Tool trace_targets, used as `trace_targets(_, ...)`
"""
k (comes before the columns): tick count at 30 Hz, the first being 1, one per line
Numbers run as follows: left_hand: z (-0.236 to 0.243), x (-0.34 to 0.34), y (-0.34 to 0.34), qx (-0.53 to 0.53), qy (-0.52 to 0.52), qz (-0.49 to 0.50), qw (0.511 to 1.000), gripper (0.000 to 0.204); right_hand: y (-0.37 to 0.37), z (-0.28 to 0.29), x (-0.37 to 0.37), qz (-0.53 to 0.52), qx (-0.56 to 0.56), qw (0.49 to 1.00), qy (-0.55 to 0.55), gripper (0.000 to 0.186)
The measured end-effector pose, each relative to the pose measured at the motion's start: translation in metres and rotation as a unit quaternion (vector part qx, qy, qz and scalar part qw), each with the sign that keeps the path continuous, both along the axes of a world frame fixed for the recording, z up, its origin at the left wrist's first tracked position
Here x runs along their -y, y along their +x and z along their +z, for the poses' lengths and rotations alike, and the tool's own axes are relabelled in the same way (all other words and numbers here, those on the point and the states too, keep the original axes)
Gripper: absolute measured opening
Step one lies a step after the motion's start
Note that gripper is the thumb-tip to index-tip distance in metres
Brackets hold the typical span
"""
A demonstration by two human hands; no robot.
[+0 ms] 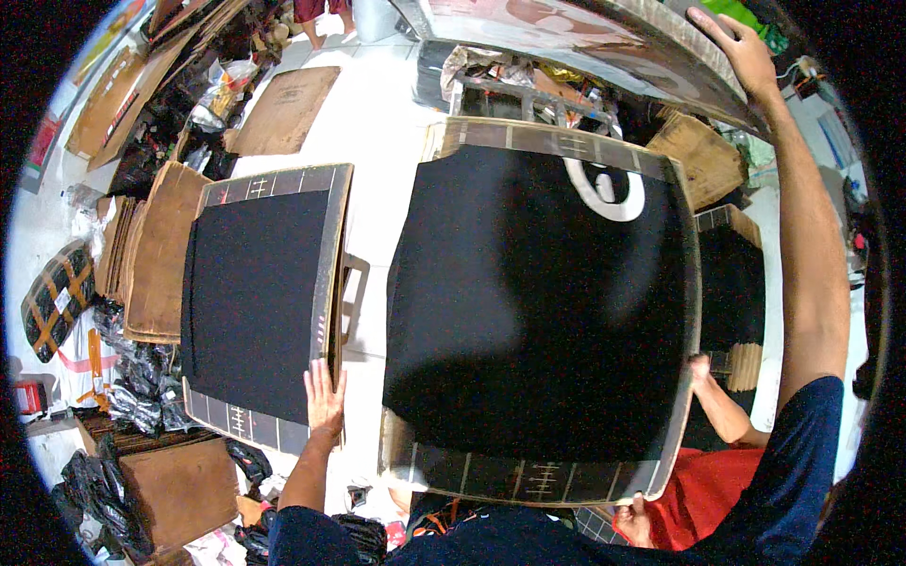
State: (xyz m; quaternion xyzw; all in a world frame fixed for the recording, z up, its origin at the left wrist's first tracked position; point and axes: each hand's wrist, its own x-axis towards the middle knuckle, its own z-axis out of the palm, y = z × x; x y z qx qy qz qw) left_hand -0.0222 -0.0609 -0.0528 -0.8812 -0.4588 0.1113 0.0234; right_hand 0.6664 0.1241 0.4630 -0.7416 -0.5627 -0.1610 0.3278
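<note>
My left hand point(324, 406) lies with fingers stretched out on the right edge of a board covered with black fabric point(255, 302). Up at the top right, my right hand point(741, 57) grips the edge of a large framed printing screen point(623, 47), which stands raised and tilted. Between my arms is a larger board point(543, 479) with ruled marks along its ends. A second black fabric point(472, 283) covers it, with a curved white print point(618, 203) near its far right corner. A red-sleeved co-worker's hands point(637, 522) touch that board's near right corner and right edge.
Brown cardboard sheets point(160, 255) lean beside the left board. Cardboard boxes point(179, 491), black plastic bags point(151, 396) and a taped black parcel point(61, 297) crowd the left. Another fabric-covered board point(731, 283) is at right. A person's legs point(321, 24) stand at the far end.
</note>
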Motion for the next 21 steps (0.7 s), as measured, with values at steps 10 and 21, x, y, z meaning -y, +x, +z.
trace_targets(10, 0.093, -0.106, 0.086, 0.090, -0.093, 0.147, 0.981, 0.104, 0.011, -0.005, 0.007, -0.060, 0.088, 0.994, -0.036, 0.074)
trace_targets(21, 0.172, 0.066, 0.401, 0.175, -0.015, 0.029, 0.984, 0.092, 0.016, -0.024, 0.008, -0.088, 0.120, 0.984, -0.098, 0.102)
